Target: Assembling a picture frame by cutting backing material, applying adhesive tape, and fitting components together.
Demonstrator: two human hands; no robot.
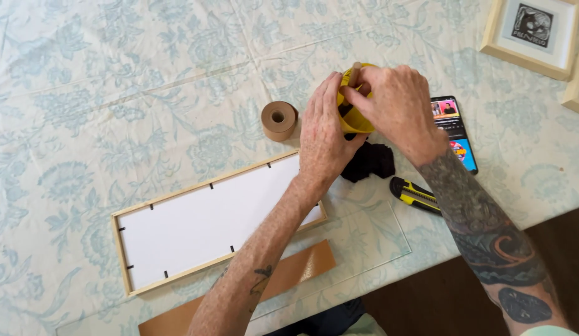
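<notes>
both hands on the yellow container

left hand (325, 134) wraps the near side of a small round yellow container (353, 122), fingers curled shut around its wall, prob to steady it. right hand (395, 106) sits over the top, fingertips pinched together on a thin tan stick (355, 70) that pokes up past the rim; cannot tell what's inside. the container is on the table past the frame, between the tape roll and the phone.

just beside it, nearer the person, lies a crumpled black cloth (370, 162), soft and matte. a yellow & black utility knife (414, 194) lies right of that, w/ a phone (454, 130), screen lit, further back.

a roll of brown paper tape (279, 119) stands left of the hands, well apart from the long pale wood frame (121, 243), which lies back up w/ a white board and small black tabs. a clear glass sheet (389, 239) and a brown backing board (302, 267) lie at the table edge. floral light blue tablecloth (84, 93) under all; another pale framed print (532, 34) top right.
</notes>
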